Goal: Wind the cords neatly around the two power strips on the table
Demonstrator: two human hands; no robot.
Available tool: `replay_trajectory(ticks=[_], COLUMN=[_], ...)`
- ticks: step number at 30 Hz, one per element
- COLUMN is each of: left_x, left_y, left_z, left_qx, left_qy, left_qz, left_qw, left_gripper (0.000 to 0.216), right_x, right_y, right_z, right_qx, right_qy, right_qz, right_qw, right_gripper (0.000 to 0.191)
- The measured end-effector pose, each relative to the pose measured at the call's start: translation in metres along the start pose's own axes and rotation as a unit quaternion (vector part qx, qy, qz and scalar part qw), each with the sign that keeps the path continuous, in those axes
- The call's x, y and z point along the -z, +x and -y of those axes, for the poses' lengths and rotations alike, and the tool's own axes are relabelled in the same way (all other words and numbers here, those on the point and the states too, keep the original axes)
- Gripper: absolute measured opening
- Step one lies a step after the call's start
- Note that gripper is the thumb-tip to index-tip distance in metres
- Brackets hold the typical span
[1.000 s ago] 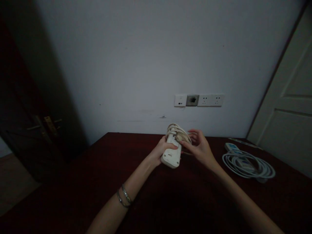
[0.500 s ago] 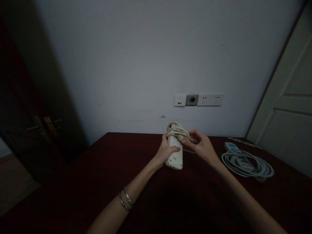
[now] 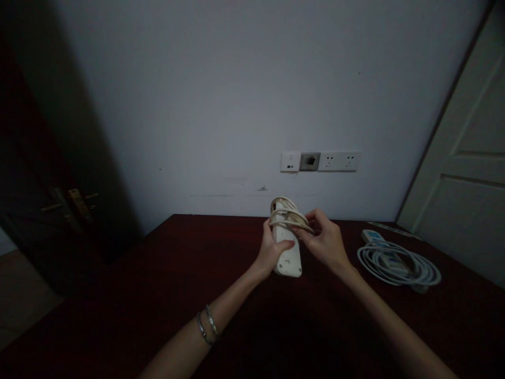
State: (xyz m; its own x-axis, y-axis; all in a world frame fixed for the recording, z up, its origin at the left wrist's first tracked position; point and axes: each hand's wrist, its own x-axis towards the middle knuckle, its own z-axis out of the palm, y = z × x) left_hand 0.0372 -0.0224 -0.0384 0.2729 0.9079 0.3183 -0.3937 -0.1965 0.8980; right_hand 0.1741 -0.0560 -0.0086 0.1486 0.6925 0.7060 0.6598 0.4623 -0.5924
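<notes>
A white power strip [image 3: 289, 262] is held tilted above the dark red table [image 3: 213, 252]. My left hand [image 3: 272, 247] is closed around its left side, thumb lying across its face. Loops of off-white cord [image 3: 284, 204] wrap the strip's upper end. My right hand [image 3: 321, 239] pinches the cord at the right side of these loops, its fingertips partly hidden. Whether the plug is in those fingers I cannot make out. Two bracelets [image 3: 207, 323] sit on my left forearm.
A second power strip [image 3: 373, 236], white with blue, lies on the right of the table under a coiled white cable [image 3: 428, 271]. Wall sockets [image 3: 337, 161] are set behind the table. A pale door [image 3: 469, 195] stands at the right, a dark door with a handle [image 3: 81, 202] at the left.
The power strip's lower end has swung slightly to the right, my left hand moving with it. My right hand has shifted a little, still at the cord loops.
</notes>
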Motion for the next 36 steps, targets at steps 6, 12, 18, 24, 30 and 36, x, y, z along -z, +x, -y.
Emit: replay_trajectory(ticks=[6, 12, 18, 24, 30, 36], left_x=[-0.012, -0.027, -0.019, 0.0, 0.018, 0.027], left_y=[-0.015, -0.03, -0.019, -0.006, 0.001, 0.011], left_z=[0.006, 0.015, 0.015, 0.016, 0.025, 0.027], left_qx=[-0.05, -0.074, -0.033, -0.07, -0.114, -0.105], left_qy=[-0.038, -0.075, -0.11, -0.11, -0.027, 0.008], left_qz=[0.001, 0.01, -0.031, -0.059, 0.014, 0.042], left_qw=[0.998, 0.994, 0.993, 0.99, 0.993, 0.994], left_gripper=[0.069, 0.071, 0.069, 0.067, 0.076, 0.079], right_x=[-0.002, 0.002, 0.002, 0.008, 0.009, 0.007], right_y=[-0.004, -0.003, 0.0, 0.005, 0.011, 0.011], right_z=[0.001, -0.008, -0.005, 0.009, 0.008, 0.007], right_qx=[0.084, 0.19, 0.168, 0.114, -0.071, -0.096], right_qy=[-0.134, -0.258, -0.217, 0.009, 0.11, 0.093], right_qz=[-0.055, -0.074, 0.013, 0.118, 0.097, 0.122], right_qw=[0.986, 0.944, 0.962, 0.986, 0.987, 0.984], right_gripper=[0.016, 0.008, 0.012, 0.032, 0.035, 0.033])
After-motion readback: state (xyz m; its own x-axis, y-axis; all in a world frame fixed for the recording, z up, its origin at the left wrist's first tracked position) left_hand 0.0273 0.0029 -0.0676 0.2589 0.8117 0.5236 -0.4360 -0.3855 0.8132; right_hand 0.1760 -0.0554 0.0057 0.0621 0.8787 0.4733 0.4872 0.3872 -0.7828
